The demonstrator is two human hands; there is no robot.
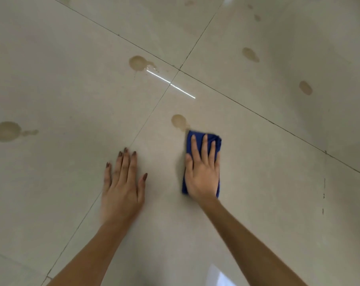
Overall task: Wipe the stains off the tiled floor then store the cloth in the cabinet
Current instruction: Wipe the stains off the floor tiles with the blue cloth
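A folded blue cloth (213, 139) lies flat on the beige tiled floor (257, 182). My right hand (202, 170) presses on it with straight, spread fingers. A brown stain (179, 121) sits just beyond the cloth's far left corner, touching it. My left hand (122, 182) rests flat on the bare tile to the left, fingers straight. More brown stains lie further off: one large stain (137, 62) near a grout crossing, one at the far left (6, 131), and two on the right (250, 54) (305, 87). No cabinet is in view.
Dark grout lines (257, 112) cross the floor diagonally. A bright streak of reflected light (171, 84) lies on the tile ahead. Small faint stains (257, 17) dot the far tiles at the top.
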